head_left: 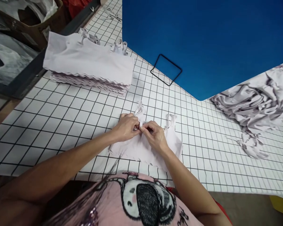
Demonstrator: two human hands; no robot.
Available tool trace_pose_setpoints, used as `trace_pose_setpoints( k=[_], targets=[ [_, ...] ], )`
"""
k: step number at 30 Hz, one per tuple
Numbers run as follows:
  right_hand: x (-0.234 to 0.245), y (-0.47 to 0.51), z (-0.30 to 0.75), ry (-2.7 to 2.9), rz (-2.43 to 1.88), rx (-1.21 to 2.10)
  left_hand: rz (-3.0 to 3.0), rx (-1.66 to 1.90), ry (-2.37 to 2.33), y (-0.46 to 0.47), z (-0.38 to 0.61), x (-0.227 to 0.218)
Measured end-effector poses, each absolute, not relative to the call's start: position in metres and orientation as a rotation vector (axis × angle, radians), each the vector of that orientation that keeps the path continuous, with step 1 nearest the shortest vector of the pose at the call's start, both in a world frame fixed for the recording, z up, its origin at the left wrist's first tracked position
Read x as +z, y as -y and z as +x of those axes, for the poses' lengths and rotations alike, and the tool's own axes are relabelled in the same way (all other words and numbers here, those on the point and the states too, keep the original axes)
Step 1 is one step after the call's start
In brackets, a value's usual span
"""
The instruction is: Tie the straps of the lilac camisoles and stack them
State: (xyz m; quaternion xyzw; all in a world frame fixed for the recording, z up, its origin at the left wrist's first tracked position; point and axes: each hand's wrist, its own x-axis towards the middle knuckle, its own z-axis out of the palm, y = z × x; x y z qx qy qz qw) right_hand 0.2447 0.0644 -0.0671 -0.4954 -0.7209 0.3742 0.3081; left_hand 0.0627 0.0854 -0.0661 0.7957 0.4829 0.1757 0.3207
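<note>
A small white top (174, 141) with thin straps and a scalloped hem lies flat on the gridded white table (61, 125) just in front of me. Both hands meet over its left strap (140, 110). My left hand (126, 127) is closed, its fingertips pinching the strap where it joins the fabric. My right hand (155, 135) is closed as well, thumb and forefinger pinched on the same strap right beside the left. The top's right strap (170, 119) lies loose, untouched.
A neat stack of folded white tops (89, 62) sits at the far left. A crumpled heap of white garments (257, 103) lies at the right. A black wire square (166, 69) rests at the table's far edge against blue flooring (214, 37). Cardboard boxes (37, 22) stand beyond the left edge.
</note>
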Motion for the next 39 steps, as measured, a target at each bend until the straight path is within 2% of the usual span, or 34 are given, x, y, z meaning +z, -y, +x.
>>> trace_pose_setpoints(
  k=[3,8,12,19,23,28,33,39],
  targets=[
    [-0.062,-0.065,0.244,1.811,-1.333,1.167,2.086,0.454,-1.266,-0.085,0.062,-0.065],
    [-0.046,-0.072,0.241,1.328,-1.189,1.66,2.01,0.494,-1.268,-0.085,0.064,-0.065],
    [-0.029,-0.098,0.236,1.215,-1.114,1.703,1.948,0.518,-1.274,-0.085,0.065,-0.064],
    [-0.039,-0.156,0.224,1.44,-1.154,1.481,2.084,0.43,-1.336,-0.078,0.064,-0.06],
    [-0.056,-0.169,0.225,1.856,-1.39,1.073,2.284,0.54,-1.507,-0.063,0.069,-0.06],
    [-0.052,-0.165,0.235,2.091,-1.481,0.577,2.642,0.465,-1.275,-0.055,0.076,-0.074],
    [-0.038,-0.097,0.259,2.168,-1.517,0.283,2.645,0.301,-1.277,-0.056,0.076,-0.086],
    [-0.067,0.015,0.306,2.425,-1.659,0.326,2.659,0.309,-1.279,-0.056,0.075,-0.089]
  ],
)
